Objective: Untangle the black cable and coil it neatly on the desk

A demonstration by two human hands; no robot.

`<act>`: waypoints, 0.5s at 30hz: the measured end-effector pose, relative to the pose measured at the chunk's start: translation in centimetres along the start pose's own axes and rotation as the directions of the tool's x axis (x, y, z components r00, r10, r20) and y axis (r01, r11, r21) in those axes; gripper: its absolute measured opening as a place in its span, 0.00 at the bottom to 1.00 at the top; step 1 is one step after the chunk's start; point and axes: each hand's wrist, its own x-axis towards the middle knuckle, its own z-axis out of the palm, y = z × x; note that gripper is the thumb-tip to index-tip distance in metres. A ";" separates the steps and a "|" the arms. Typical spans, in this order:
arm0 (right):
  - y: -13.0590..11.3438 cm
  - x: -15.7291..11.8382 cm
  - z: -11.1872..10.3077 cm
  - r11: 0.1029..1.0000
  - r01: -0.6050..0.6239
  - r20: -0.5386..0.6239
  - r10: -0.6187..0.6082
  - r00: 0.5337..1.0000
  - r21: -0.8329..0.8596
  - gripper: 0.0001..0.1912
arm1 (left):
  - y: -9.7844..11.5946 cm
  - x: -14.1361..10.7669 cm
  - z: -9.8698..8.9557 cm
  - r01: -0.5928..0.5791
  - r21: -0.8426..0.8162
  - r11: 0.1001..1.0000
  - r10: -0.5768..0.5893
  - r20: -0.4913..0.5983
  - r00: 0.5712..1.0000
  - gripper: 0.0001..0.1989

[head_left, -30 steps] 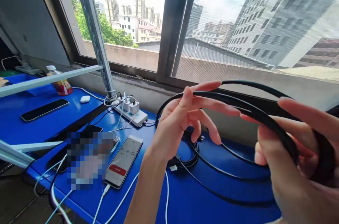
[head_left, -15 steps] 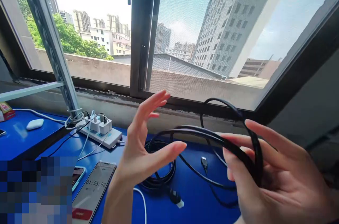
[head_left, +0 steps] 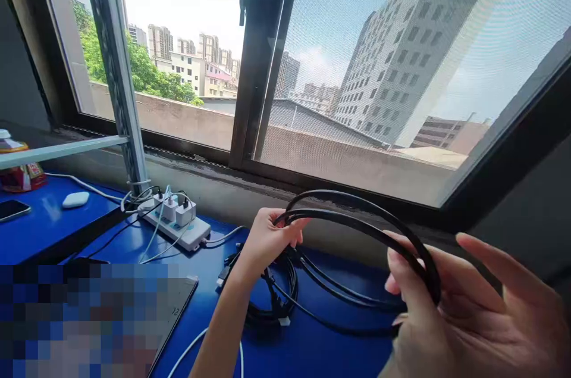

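Note:
Looped black cable [head_left: 352, 220] stretches in the air between my two hands. My left hand [head_left: 267, 241] is closed on the left side of the loops, thumb and fingers pinched together. On the right, my right hand [head_left: 464, 306] grips the other side between thumb and index finger, its other fingers spread. Lower strands of the loop hang over the blue table [head_left: 321, 348]. Behind and below my left hand, a second coiled black cable [head_left: 292, 289] lies on the table, with its plugs beside it.
A white power strip [head_left: 196, 235] with chargers and cords sits left of my left hand, by a metal post [head_left: 120, 86]. Farther left are a white case [head_left: 75, 199], a phone [head_left: 13, 209] and a red package [head_left: 22, 178]. A window [head_left: 357, 169] stands behind.
My left hand, open before, has closed on the loops. The loops are now drawn out between both hands. The view has shifted, so the window and power strip appear farther right.

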 end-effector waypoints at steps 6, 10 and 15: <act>1.2 0.8 -0.5 0.993 -0.033 0.275 0.064 0.959 -0.115 0.22 | 1.3 -0.8 0.1 0.019 -0.338 0.941 -0.103 -0.231 0.967 0.29; 2.3 1.1 -0.4 0.969 -0.008 0.411 0.112 0.905 -0.247 0.29 | 2.4 -1.5 -0.4 -0.025 -0.420 0.907 -0.106 -0.286 0.952 0.29; -0.1 -0.1 -0.7 0.976 -0.180 0.461 0.215 0.861 -0.121 0.21 | 2.6 -2.1 0.2 -0.019 -0.386 0.922 -0.115 -0.321 0.940 0.28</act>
